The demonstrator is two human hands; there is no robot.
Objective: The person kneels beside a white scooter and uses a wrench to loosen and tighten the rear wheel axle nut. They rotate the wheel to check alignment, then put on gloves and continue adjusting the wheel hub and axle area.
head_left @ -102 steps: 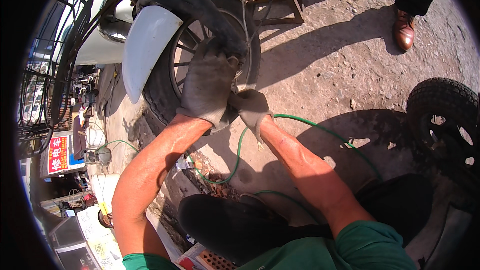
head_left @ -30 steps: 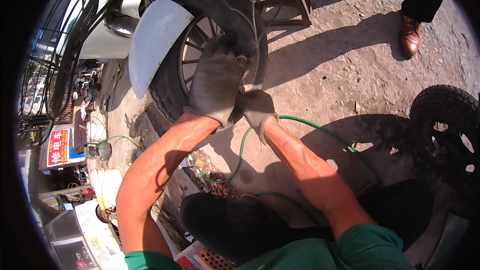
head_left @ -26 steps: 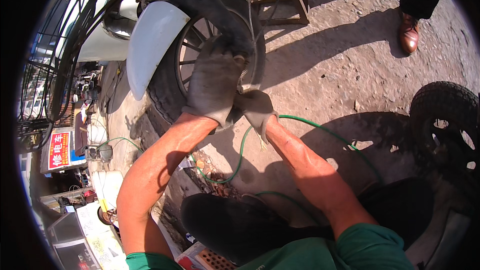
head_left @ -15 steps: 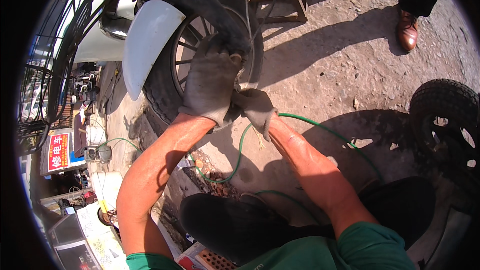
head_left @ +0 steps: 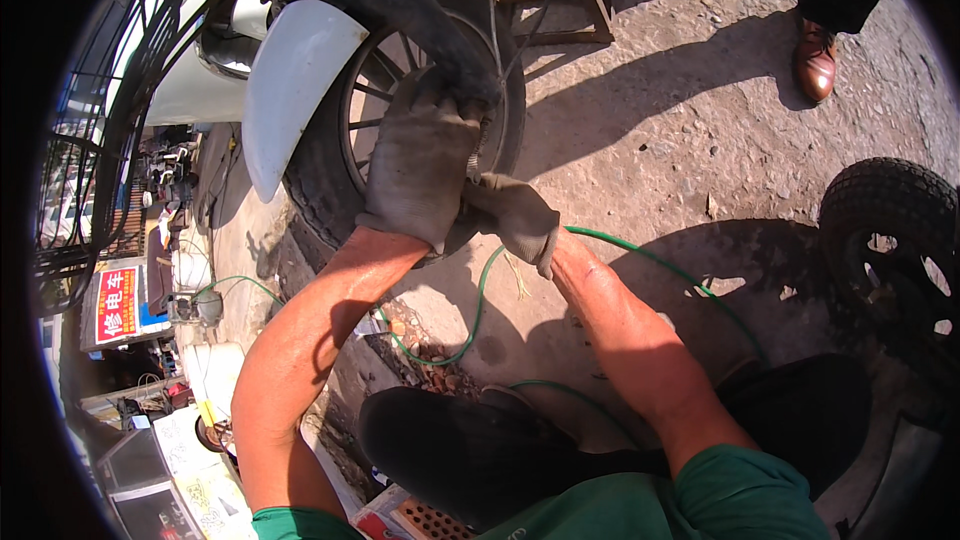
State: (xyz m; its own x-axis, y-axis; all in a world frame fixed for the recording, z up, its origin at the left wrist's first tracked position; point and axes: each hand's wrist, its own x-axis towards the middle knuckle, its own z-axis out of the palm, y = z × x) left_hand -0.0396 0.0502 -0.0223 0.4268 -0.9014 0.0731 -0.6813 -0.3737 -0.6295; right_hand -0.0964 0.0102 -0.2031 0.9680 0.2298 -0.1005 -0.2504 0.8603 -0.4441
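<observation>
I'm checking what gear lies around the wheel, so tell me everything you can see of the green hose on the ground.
The green hose is thin, looks like flexible plastic, and lies slack on the gritty ground. It runs from near the gloved right hand by the scooter wheel, loops down below the left forearm, and another stretch arcs right across the shadow. Its ends are hidden, and whether the hand touches it cannot be told.
</observation>
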